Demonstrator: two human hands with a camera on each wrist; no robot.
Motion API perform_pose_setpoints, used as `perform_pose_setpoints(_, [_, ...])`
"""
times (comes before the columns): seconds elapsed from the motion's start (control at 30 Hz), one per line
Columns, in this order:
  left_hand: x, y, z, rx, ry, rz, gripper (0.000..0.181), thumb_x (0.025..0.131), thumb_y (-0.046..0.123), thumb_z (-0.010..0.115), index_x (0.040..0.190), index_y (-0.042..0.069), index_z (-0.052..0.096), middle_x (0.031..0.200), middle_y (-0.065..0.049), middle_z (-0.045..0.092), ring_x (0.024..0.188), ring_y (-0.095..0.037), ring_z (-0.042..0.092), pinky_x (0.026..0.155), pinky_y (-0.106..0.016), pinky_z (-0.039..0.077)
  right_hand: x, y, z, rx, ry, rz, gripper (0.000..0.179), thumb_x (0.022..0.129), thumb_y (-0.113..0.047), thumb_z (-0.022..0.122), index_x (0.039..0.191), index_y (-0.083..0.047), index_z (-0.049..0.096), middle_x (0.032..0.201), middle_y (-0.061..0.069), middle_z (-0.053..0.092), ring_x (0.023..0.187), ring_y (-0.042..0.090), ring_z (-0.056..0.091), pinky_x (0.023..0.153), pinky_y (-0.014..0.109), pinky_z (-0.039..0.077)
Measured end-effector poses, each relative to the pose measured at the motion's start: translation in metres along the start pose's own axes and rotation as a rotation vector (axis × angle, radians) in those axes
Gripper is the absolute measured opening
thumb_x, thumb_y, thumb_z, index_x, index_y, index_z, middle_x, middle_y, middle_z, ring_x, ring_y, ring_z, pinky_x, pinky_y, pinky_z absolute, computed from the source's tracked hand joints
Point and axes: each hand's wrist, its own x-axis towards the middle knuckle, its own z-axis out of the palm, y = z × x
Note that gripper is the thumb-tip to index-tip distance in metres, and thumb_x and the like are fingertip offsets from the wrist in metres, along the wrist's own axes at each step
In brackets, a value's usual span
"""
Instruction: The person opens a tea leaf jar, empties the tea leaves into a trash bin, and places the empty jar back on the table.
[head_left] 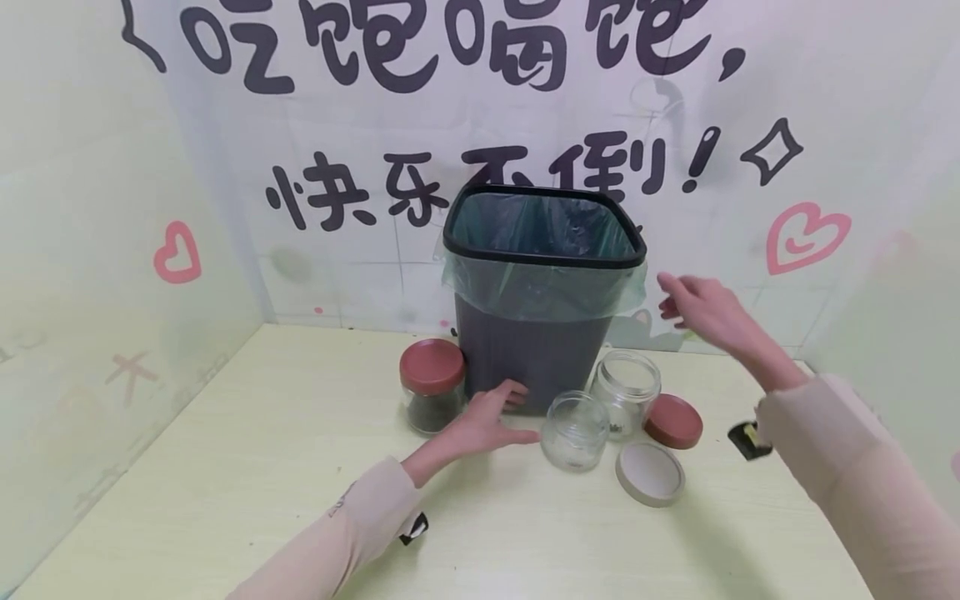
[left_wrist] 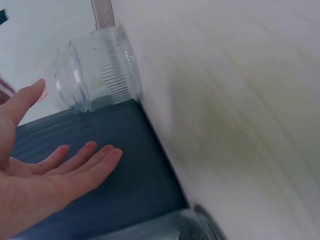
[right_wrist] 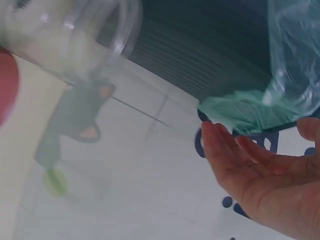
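Observation:
My left hand [head_left: 480, 425] reaches in front of the dark bin [head_left: 525, 350], thumb and fingers spread with nothing between them. Its thumb tip comes close to a lidless glass jar [head_left: 576, 433]; the left wrist view has the ribbed jar [left_wrist: 112, 65] beyond the thumb. Up in the air right of the bin is my right hand [head_left: 708, 312], empty, its fingers loosely bent. In the right wrist view those fingers [right_wrist: 225, 160] are near the overhanging edge of the green bin liner [right_wrist: 245, 110]. A second lidless glass jar [head_left: 628, 392] stands against the bin's right side.
Left of the bin stands a glass jar with a red lid [head_left: 432, 367] and dark contents. A loose red lid [head_left: 673, 421] and a beige lid [head_left: 651, 475] lie on the table [head_left: 525, 533] at the right. A printed wall [head_left: 360, 275] rises behind the bin.

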Motion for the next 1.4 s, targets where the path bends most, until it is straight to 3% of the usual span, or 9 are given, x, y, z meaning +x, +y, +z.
perform_pose_setpoints(0.1, [-0.010,-0.005,-0.009,-0.047,-0.002,0.052,0.050,0.076,0.021,0.070,0.115,-0.002,0.048,0.113,-0.017,0.057,0.105,-0.027,0.054,0.083,-0.041,0.046,-0.016,0.015,0.017,0.036,-0.012,-0.047,0.062,0.096,-0.040,0.025,0.119,0.014,0.043,0.105,0.030,0.055,0.095,0.038,0.056,0.079,0.042,0.048])
perform_pose_setpoints(0.3, [-0.033,-0.015,-0.027,-0.067,-0.061,0.074,0.046,0.079,0.020,0.067,0.114,-0.003,0.049,0.111,-0.018,0.056,0.103,-0.029,0.054,0.080,-0.040,0.048,-0.047,0.039,0.047,0.132,-0.037,-0.099,0.053,0.097,-0.033,0.030,0.119,0.013,0.043,0.106,0.028,0.056,0.099,0.038,0.055,0.080,0.041,0.049])
perform_pose_setpoints(0.43, [-0.046,-0.024,-0.040,-0.091,-0.078,0.069,0.044,0.080,0.020,0.066,0.114,-0.002,0.049,0.109,-0.019,0.056,0.101,-0.030,0.055,0.080,-0.041,0.048,-0.064,0.051,0.061,0.149,-0.040,-0.119,0.044,0.097,-0.028,0.033,0.116,0.009,0.049,0.102,0.021,0.060,0.092,0.028,0.060,0.077,0.035,0.050])
perform_pose_setpoints(0.63, [-0.063,-0.037,-0.055,-0.126,-0.079,0.051,0.042,0.080,0.019,0.066,0.111,-0.005,0.051,0.106,-0.020,0.056,0.098,-0.032,0.056,0.078,-0.034,0.050,-0.077,0.058,0.087,0.301,-0.065,-0.205,0.036,0.097,-0.017,0.036,0.110,0.014,0.050,0.096,0.021,0.059,0.084,0.006,0.059,0.073,0.031,0.052])
perform_pose_setpoints(0.77, [-0.074,-0.047,-0.064,-0.139,-0.072,0.043,0.041,0.081,0.018,0.065,0.110,-0.007,0.051,0.107,-0.021,0.056,0.097,-0.032,0.057,0.075,-0.026,0.050,-0.080,0.058,0.103,0.333,-0.098,-0.283,0.032,0.096,-0.010,0.038,0.108,0.017,0.050,0.094,0.023,0.059,0.084,0.009,0.060,0.070,0.031,0.052])
perform_pose_setpoints(0.93, [-0.081,-0.058,-0.074,-0.144,-0.022,0.017,0.038,0.081,0.016,0.065,0.108,-0.008,0.052,0.102,-0.021,0.058,0.092,-0.028,0.059,0.074,-0.025,0.050,-0.081,0.048,0.118,0.325,-0.190,-0.284,0.033,0.095,-0.014,0.041,0.112,0.013,0.049,0.091,0.019,0.060,0.080,0.014,0.062,0.068,0.028,0.052])
perform_pose_setpoints(1.07, [-0.082,-0.064,-0.080,-0.110,0.056,-0.015,0.033,0.080,0.014,0.066,0.102,-0.007,0.054,0.096,-0.017,0.061,0.087,-0.024,0.061,0.072,-0.025,0.051,-0.078,0.031,0.129,0.310,-0.251,-0.313,0.033,0.094,-0.017,0.044,0.113,0.009,0.050,0.090,0.017,0.062,0.079,0.019,0.063,0.068,0.028,0.052])
perform_pose_setpoints(1.23, [-0.079,-0.066,-0.082,-0.074,0.182,-0.127,0.038,0.076,0.015,0.070,0.100,-0.007,0.050,0.092,-0.015,0.061,0.085,-0.026,0.061,0.072,-0.031,0.050,-0.067,0.006,0.146,0.254,-0.285,-0.351,0.038,0.093,-0.025,0.047,0.115,0.005,0.051,0.097,0.015,0.062,0.086,0.025,0.062,0.070,0.026,0.051])
perform_pose_setpoints(1.4, [-0.075,-0.066,-0.081,-0.101,0.235,-0.256,0.059,0.074,0.019,0.072,0.115,-0.008,0.039,0.107,-0.023,0.056,0.097,-0.033,0.057,0.078,-0.038,0.049,-0.053,-0.013,0.164,0.127,-0.231,-0.391,0.038,0.092,-0.029,0.047,0.114,0.001,0.053,0.100,0.009,0.063,0.091,0.021,0.061,0.073,0.025,0.050])
